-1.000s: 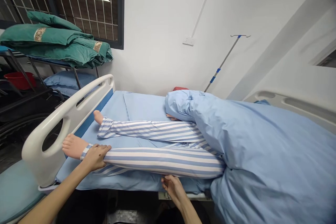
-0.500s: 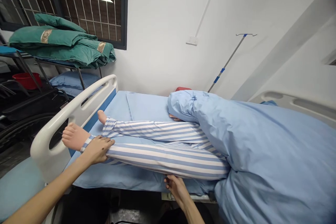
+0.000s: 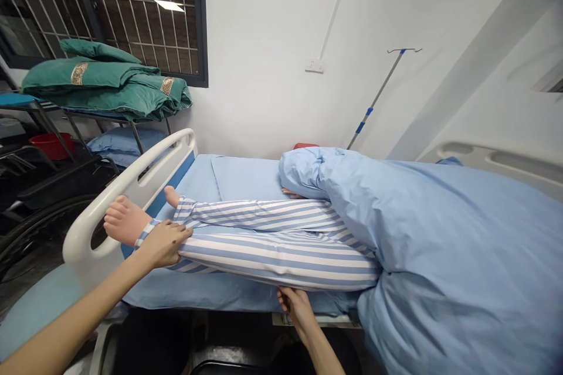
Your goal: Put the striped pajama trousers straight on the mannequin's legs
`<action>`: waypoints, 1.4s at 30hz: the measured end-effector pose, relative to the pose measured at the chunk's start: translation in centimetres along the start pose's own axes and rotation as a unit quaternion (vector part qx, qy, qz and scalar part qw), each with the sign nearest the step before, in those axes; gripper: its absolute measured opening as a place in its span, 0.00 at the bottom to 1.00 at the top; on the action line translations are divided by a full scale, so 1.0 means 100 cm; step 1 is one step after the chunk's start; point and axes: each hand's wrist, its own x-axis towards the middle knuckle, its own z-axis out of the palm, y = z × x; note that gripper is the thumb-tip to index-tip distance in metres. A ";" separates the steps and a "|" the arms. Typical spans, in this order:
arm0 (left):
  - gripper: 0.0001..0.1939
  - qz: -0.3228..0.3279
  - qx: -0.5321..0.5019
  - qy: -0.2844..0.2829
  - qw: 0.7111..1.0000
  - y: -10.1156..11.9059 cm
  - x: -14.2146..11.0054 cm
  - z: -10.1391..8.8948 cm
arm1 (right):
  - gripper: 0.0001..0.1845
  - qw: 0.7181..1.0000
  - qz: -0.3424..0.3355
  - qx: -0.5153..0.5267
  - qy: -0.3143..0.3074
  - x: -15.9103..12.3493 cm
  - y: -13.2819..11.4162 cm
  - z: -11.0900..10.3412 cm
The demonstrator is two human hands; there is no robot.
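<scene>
A manikin's legs in blue-and-white striped trousers [image 3: 272, 250] lie along the bed, with the bare near foot [image 3: 125, 221] and far foot [image 3: 172, 195] at the footboard end. Around the near lower leg, just above the ankle, is my left hand [image 3: 165, 244], its fingers over the shin and its thumb on the near side. My right hand [image 3: 295, 306] is palm up at the lower edge of the same leg around the knee, fingers curled against the trouser cloth. Its fingertips are partly hidden. A light-blue quilt [image 3: 440, 234] covers the upper body; a manikin hand [image 3: 291, 193] pokes out under it.
A white footboard [image 3: 83, 231] stands at the left and a headboard [image 3: 523, 163] at the right. Green folded quilts [image 3: 109, 85] lie on a rack. A wheelchair [image 3: 44, 205] is at far left. An IV pole [image 3: 373, 102] rises behind the bed.
The camera view has shifted slightly. Both hands keep about the same places on the near leg, and the right fingers sit a little closer in against the trouser cloth.
</scene>
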 end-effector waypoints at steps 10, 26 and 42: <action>0.22 -0.008 -0.013 -0.005 1.000 -0.003 0.006 0.016 | 0.16 1.000 0.011 -0.005 -0.001 -0.013 0.022 -0.008; 0.22 -0.016 -0.060 -0.013 0.998 -0.009 0.014 0.108 | 0.13 0.996 0.057 -0.051 0.039 0.007 0.054 -0.012; 0.24 -0.038 -0.096 0.009 0.995 -0.004 0.015 0.157 | 0.12 0.909 -0.182 -0.370 -0.061 -0.007 -0.004 0.021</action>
